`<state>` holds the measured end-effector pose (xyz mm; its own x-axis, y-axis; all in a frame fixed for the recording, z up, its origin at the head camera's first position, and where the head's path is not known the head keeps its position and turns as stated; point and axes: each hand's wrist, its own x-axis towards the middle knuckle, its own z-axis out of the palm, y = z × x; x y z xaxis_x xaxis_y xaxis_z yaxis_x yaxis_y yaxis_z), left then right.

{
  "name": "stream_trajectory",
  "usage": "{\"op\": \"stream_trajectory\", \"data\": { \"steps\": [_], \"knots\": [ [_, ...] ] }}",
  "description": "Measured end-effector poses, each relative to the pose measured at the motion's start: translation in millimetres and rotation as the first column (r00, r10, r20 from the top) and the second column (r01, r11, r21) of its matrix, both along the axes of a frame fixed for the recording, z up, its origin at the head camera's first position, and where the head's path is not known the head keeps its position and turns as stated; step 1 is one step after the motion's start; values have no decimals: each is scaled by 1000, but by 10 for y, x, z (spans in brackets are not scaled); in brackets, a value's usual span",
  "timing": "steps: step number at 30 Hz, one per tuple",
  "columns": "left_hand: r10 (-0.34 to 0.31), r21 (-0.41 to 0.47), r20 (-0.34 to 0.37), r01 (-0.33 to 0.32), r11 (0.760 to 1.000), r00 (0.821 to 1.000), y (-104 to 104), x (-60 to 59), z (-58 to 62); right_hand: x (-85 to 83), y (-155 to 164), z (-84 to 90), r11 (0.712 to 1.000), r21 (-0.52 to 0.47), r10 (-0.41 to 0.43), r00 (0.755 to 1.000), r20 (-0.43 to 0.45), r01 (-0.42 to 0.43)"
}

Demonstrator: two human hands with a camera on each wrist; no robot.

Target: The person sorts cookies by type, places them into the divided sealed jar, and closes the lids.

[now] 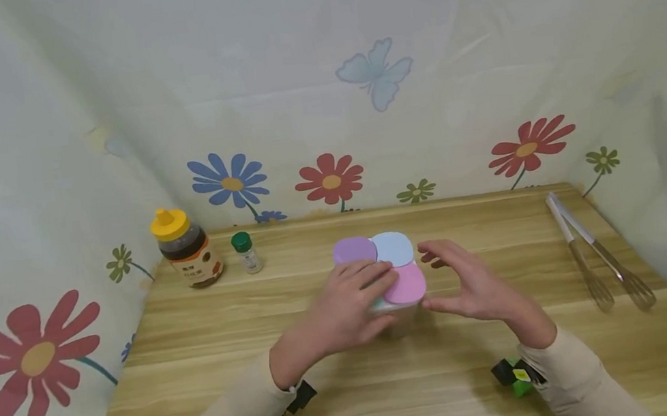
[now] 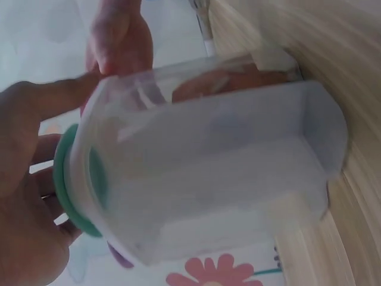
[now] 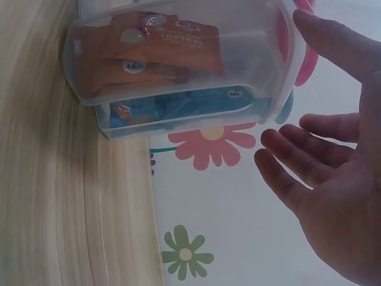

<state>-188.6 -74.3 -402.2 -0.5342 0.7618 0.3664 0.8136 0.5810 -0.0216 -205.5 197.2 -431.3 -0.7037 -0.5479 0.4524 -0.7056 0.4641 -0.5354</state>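
Standing upright at mid-table: clear plastic four-compartment container (image 1: 394, 297) with purple, blue, pink and green round lids, long axis vertical. Left hand (image 1: 345, 306) rests on its lids, fingers extended. Right hand (image 1: 471, 281) hovers just right, spread, empty, not touching. Left hand is nearer.
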Motion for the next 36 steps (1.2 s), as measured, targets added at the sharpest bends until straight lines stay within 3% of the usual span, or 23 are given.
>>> {"op": "stream_trajectory", "data": {
  "steps": [5, 14, 27, 36],
  "knots": [
    [-6, 24, 96, 4, 1000, 995, -162, -111, -16, 1, -36, 29, 998, 48, -29, 999, 29, 28],
    [24, 11, 242, -28, 1000, 970, -386, -283, -34, 25, -110, 79, 986, 149, -102, 980, 173, 76],
    [53, 4, 355, -58, 998, 933, -491, -405, -151, -39, -225, 55, 972, 232, -76, 982, 175, 34],
    [50, 41, 382, -71, 997, 923, -516, -401, -160, -56, -263, 56, 972, 232, -68, 984, 165, 29]
  ]
}}
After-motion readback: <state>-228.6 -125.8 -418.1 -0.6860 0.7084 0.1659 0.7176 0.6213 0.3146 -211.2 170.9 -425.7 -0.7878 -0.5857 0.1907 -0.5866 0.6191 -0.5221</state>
